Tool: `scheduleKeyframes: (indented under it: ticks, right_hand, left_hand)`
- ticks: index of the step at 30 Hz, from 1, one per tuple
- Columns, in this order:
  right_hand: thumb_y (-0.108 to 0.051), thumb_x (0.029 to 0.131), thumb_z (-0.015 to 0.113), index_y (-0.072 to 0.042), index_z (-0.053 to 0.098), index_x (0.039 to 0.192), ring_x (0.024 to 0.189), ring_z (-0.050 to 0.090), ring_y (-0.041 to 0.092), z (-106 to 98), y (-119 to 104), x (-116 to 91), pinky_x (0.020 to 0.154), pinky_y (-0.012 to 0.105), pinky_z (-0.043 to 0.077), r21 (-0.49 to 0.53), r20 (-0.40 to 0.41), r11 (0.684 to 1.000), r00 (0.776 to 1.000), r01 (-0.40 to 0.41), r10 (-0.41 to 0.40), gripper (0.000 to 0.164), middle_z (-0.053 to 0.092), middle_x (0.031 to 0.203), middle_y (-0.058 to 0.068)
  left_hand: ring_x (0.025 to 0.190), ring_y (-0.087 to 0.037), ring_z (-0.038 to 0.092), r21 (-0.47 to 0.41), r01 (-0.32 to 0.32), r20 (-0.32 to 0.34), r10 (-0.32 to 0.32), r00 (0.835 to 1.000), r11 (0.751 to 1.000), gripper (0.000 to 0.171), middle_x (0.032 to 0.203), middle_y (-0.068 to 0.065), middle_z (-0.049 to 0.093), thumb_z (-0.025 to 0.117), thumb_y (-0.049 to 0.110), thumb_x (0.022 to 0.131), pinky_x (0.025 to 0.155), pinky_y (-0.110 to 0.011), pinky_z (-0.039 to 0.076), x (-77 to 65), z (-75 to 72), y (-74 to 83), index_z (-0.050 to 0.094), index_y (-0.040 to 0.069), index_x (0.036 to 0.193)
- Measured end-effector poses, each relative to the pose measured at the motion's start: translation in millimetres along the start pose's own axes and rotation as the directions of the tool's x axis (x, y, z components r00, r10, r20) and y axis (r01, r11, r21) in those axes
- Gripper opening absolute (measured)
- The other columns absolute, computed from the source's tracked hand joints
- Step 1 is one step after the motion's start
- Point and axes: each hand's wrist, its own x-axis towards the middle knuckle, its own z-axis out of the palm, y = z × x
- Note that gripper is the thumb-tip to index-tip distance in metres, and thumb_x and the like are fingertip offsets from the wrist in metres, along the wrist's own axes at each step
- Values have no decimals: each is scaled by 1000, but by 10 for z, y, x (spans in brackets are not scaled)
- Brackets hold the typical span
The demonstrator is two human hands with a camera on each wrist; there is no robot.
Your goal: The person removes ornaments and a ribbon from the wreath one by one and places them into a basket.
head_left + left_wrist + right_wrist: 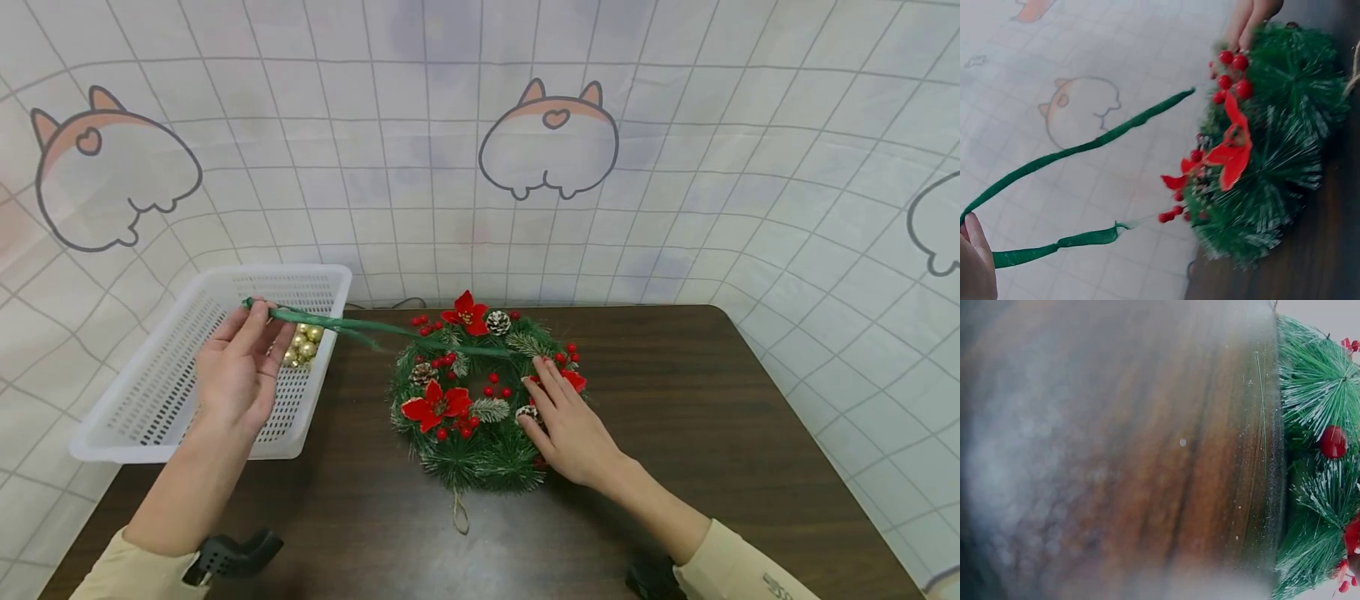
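Note:
A green ribbon (352,324) is pinched between the thumb and fingers of my left hand (238,367), raised over the basket. From there it stretches right across the top of a green wreath (480,467). In the left wrist view the ribbon (1079,149) hangs in two strands, folded at the hand. The wreath carries red flowers (437,406), red berries and pinecones, and a twine loop (461,515) sticks out at its front. My right hand (564,427) rests on the wreath's right side with fingers extended. The right wrist view catches only the wreath's edge (1319,381).
A white perforated basket (101,450) stands at the left with several gold balls (303,343) inside. The dark wooden table (697,400) ends at a white tiled-pattern cloth (450,242) behind. A black cable (408,302) lies at the back edge.

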Motion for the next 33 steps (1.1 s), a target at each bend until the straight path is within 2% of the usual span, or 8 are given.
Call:
scheduleKeyframes:
  ticks: [8, 14, 17, 25, 33]
  right_hand:
    - [-43, 107, 52, 3, 48, 150, 152, 24, 38, 14, 16, 0, 116, 53, 33, 5, -31, 1000, 999, -27, 27, 63, 12, 167, 25]
    - [-44, 108, 49, 2, 47, 151, 154, 14, 41, 18, 16, 16, 120, 55, 24, -9, -15, 1000, 1000, -26, 26, 63, 18, 166, 25]
    - [-45, 108, 49, 1, 49, 150, 154, 14, 42, 12, 13, 24, 121, 55, 22, -21, -10, 1000, 1000, -23, 23, 62, 19, 166, 26]
    - [-44, 108, 49, 0, 53, 147, 154, 15, 41, 2, 4, 16, 120, 55, 23, -18, -16, 999, 999, -39, 39, 59, 21, 165, 26]
    - [-45, 108, 48, -1, 53, 147, 153, 16, 41, -6, 4, 18, 120, 55, 24, -27, -7, 999, 999, -40, 40, 59, 22, 165, 26]
  left_hand:
    - [85, -24, 72, -38, -35, -16, 34, 999, 999, 12, 97, -12, 68, 68, -6, 95, 85, -35, 59, 83, 33, 223, 68, -8, 106]
    - [85, -24, 71, -27, -56, -42, 55, 998, 998, 23, 101, -12, 66, 73, -6, 90, 84, -36, 60, 155, 58, 354, 66, -8, 112]
    - [85, -25, 71, -29, -56, -39, 55, 998, 998, 25, 102, -12, 67, 74, -6, 89, 84, -36, 60, 181, 83, 419, 66, -7, 113]
    - [83, -26, 71, -36, -58, 12, 59, 998, 998, 20, 98, -14, 69, 69, -7, 93, 82, -36, 61, 250, 206, 592, 66, -8, 113]
    - [80, -28, 71, -85, -67, 9, 68, 998, 994, 22, 99, -16, 70, 70, -9, 91, 80, -37, 62, 327, 317, 796, 68, -7, 113]
